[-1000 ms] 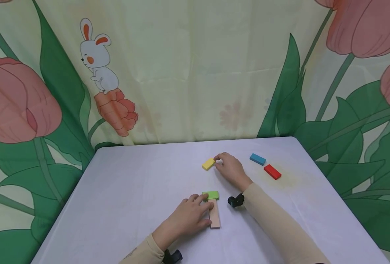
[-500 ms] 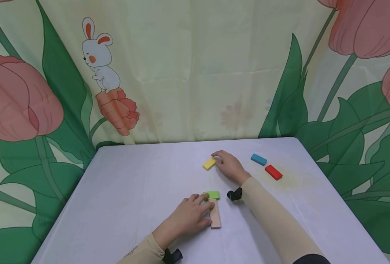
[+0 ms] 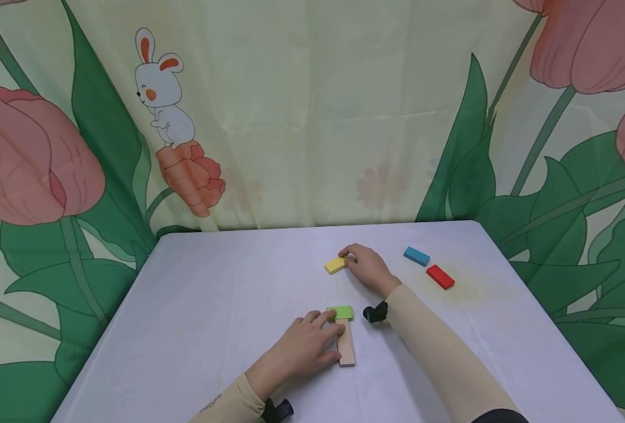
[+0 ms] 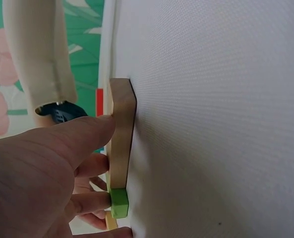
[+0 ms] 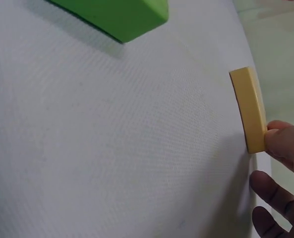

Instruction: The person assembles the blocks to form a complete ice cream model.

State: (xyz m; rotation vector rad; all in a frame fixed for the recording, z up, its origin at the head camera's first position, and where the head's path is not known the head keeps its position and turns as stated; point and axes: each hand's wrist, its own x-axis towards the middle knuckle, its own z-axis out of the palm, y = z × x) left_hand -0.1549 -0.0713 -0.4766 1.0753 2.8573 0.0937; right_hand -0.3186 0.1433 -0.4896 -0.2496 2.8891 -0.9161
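The right hand (image 3: 368, 267) lies low on the table (image 3: 212, 305), its curled fingers (image 5: 280, 144) touching the near end of a yellow block (image 3: 336, 265); whether they pinch it or only press against it cannot be told. The block is a flat, smooth rectangular slab with crisp edges, lying on the table's far middle part.

The left hand (image 3: 304, 346) rests nearer the person, its fingers loosely bent. Its thumb (image 4: 82, 131) presses the side of a pale wooden block (image 3: 346, 348), a long plain slab of matte, unpainted look, while a fingertip (image 4: 89, 201) touches a green block (image 3: 340, 313). The green block is a short painted slab set crosswise at the far end of the wooden one, the two meeting in a T shape.

Both forearms wear beige sleeves (image 3: 439, 346), each with a small black camera (image 3: 375, 312) at the wrist.

Well to the right lie a blue block (image 3: 416, 256) and a red block (image 3: 440, 277), near each other but apart. The table wears a white cloth of fine woven texture. Behind hangs a fabric backdrop (image 3: 302, 117) printed with tulips, leaves and a rabbit.
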